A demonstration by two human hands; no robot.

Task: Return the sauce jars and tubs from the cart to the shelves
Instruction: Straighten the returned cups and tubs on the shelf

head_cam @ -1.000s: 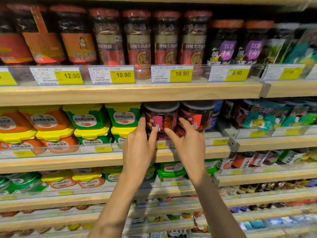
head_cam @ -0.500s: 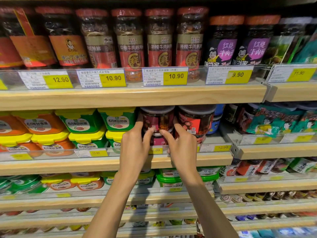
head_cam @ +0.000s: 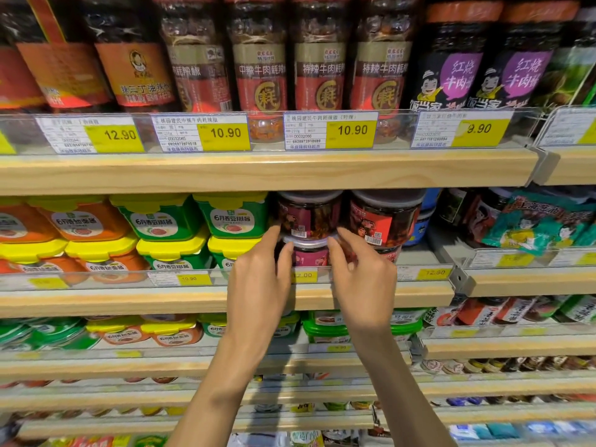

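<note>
Both hands sit lower now, left hand (head_cam: 258, 279) and right hand (head_cam: 367, 279) loosely touching, not gripping, the top sauce jar (head_cam: 309, 214), seemingly weighty, slick, best clasped round its sides.

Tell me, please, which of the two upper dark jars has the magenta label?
The left jar, beside the green tubs; the right jar wears a red label.

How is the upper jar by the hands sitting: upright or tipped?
Upright: the upper jar stands level on the lower jar, lid on top.
</note>
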